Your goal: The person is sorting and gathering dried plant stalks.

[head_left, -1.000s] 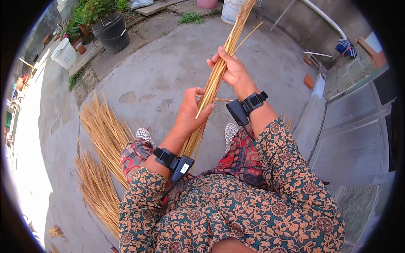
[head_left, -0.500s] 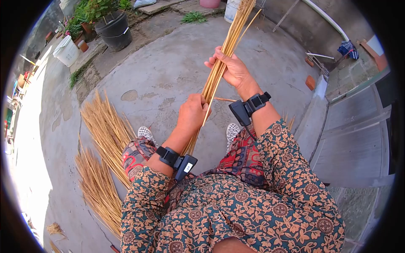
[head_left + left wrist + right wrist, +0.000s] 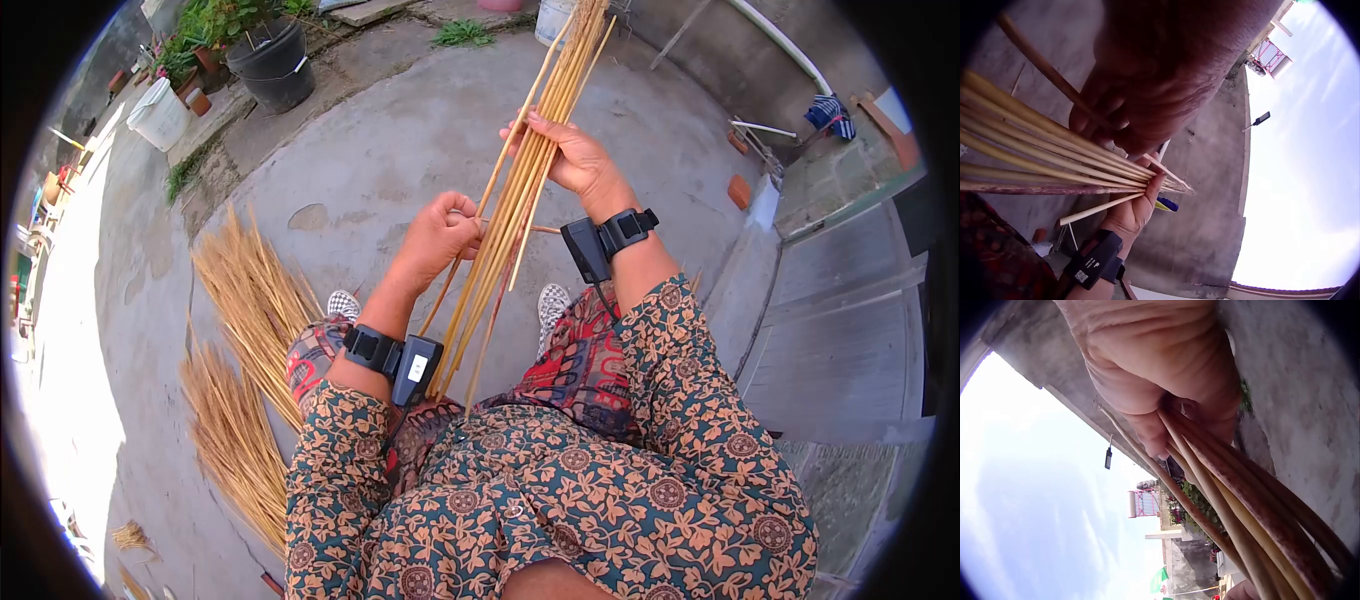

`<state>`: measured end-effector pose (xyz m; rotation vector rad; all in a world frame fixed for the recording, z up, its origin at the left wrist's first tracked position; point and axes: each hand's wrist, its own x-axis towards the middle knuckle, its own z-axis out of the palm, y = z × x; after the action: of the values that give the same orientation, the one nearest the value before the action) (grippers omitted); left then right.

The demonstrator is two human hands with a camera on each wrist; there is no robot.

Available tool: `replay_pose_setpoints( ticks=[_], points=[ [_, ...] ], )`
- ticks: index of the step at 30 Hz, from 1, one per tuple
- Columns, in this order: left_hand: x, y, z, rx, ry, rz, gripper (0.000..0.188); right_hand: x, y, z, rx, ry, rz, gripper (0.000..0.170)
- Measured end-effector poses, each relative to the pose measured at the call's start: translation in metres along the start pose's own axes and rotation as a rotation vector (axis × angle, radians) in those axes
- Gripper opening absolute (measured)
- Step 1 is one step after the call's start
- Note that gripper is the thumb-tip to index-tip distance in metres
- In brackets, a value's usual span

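The right hand [image 3: 575,162] grips a bundle of straw stalks [image 3: 520,190], thumb across it; its palm fills the top of the right wrist view. Below that grip the stalks fan out, with cut ends over the lap and feathery heads at the top. Left of the bundle, the left hand [image 3: 438,240] has curled fingers round a thin brown stalk [image 3: 1044,65], which the left wrist view shows entering them. One separate stalk [image 3: 1141,453] slants away from the others in the right wrist view. The left fingertips are partly hidden.
Two straw piles [image 3: 250,300] [image 3: 235,440] lie on the concrete at left. Checkered shoes [image 3: 343,304] stand beyond the knees. A black plant pot [image 3: 272,70] and a white bucket [image 3: 160,115] are at upper left; a brick [image 3: 739,192] is at right.
The lower stalks have spread apart from a tight bundle. My left hand has shifted left and up, off the main bundle it gripped. My right hand keeps its grip, slightly farther right.
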<state>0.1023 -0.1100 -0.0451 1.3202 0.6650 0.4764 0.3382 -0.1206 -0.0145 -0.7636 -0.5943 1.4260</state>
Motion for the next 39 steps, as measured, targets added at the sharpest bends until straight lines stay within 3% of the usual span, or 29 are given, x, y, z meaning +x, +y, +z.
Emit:
replay_pose_setpoints(
  ticks=[7, 13, 18, 25, 32, 39],
  points=[
    [0.001, 0.005, -0.011, -0.06, -0.069, -0.075, 0.018, 0.003, 0.003, -0.005, -0.026, 0.224, 0.054, 0.028],
    [0.002, -0.001, -0.018, -0.096, -0.097, -0.078, 0.018, 0.008, 0.002, -0.018, -0.067, 0.257, 0.026, 0.033],
    [-0.003, 0.001, -0.025, -0.118, -0.254, -0.152, 0.02, 0.007, 0.004, -0.026, -0.068, 0.237, -0.007, 0.02],
    [-0.005, 0.0, -0.028, -0.17, -0.347, -0.162, 0.02, 0.017, 0.0, -0.059, -0.123, 0.263, -0.022, 0.026],
    [-0.008, 0.002, -0.024, -0.272, -0.38, -0.177, 0.017, 0.006, 0.001, -0.036, -0.184, 0.302, -0.084, 0.02],
    [-0.003, -0.005, -0.014, -0.286, -0.267, -0.128, 0.017, 0.009, 0.002, -0.034, -0.191, 0.292, -0.095, 0.02]
  ],
)
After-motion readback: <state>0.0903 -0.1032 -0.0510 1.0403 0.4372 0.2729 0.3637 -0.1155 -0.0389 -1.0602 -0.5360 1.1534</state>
